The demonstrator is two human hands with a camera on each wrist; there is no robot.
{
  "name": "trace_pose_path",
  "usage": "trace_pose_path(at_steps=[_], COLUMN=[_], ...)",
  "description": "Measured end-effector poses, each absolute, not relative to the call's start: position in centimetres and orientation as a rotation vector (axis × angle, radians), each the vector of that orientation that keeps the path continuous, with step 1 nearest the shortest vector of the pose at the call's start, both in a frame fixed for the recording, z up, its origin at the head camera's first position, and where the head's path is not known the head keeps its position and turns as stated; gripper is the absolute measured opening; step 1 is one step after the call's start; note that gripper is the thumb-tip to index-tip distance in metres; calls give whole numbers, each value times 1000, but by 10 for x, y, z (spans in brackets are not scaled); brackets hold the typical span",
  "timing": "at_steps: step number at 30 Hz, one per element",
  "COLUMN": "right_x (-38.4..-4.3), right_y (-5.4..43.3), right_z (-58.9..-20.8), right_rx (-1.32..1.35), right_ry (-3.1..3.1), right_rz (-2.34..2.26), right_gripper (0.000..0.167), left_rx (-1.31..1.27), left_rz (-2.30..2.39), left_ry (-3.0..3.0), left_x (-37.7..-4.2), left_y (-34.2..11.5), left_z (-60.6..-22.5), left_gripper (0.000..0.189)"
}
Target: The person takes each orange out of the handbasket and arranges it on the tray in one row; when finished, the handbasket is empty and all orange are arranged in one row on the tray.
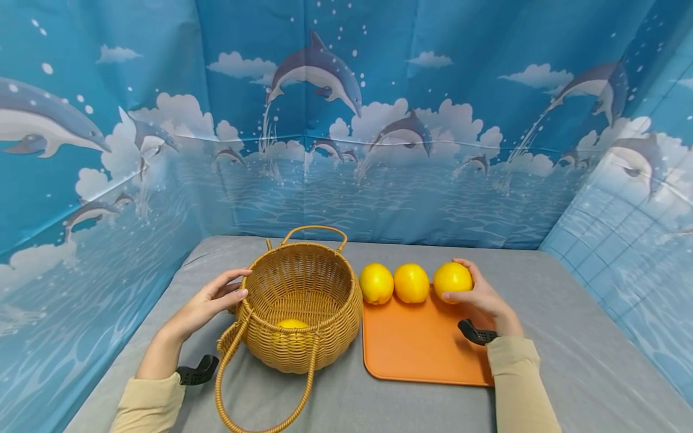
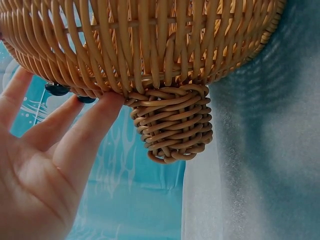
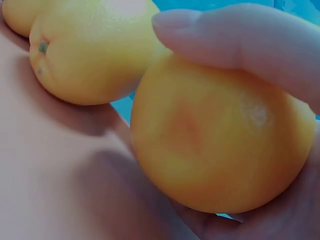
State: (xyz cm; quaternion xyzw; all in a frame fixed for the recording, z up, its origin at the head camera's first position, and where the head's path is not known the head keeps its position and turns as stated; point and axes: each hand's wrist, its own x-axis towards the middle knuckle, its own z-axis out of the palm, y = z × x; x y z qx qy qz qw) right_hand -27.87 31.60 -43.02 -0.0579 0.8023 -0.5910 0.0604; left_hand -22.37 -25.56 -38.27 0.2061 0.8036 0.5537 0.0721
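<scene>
The right hand (image 1: 484,297) curves its thumb and fingers round a yellow fruit (image 1: 450,280), opened just as wide as that ball and gripping it over the far right part of the tray (image 1: 417,343). The left hand (image 1: 203,307) has fingers and thumb spread, fairly straight, touching the near-left side of the basket (image 1: 335,343) at its rim. The basket is round-bellied, woven of glossy tan strands, with rope-like hoop handles and a stubby woven foot. The tray is smooth, orange and round-cornered. The held fruit is nearly spherical, shiny, with a shallow orange-tinged dimple. A middle fruit (image 1: 411,284) and a left fruit (image 1: 376,284) sit side by side along the tray's far edge; another fruit (image 1: 292,324) lies inside the basket. Soft grey cloth (image 1: 574,343) spreads beneath; a dolphin-printed curtain (image 1: 325,198) hangs behind.
</scene>
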Motion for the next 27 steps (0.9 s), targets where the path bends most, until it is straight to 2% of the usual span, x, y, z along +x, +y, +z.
trace_pose_path(at_steps=[16,27], right_x=[-281,-280], right_y=[312,311], right_z=[-438,-436], right_rx=[-159,-145], right_ry=[2390,2455], right_rz=[-1792,-1706], right_gripper=[92,97], left_rx=[618,630], left_rz=[1663,1674], left_ry=[2430,2414], left_x=[-224,-223], left_y=[-255,-255], left_z=[-383,-383], left_gripper=[46,47])
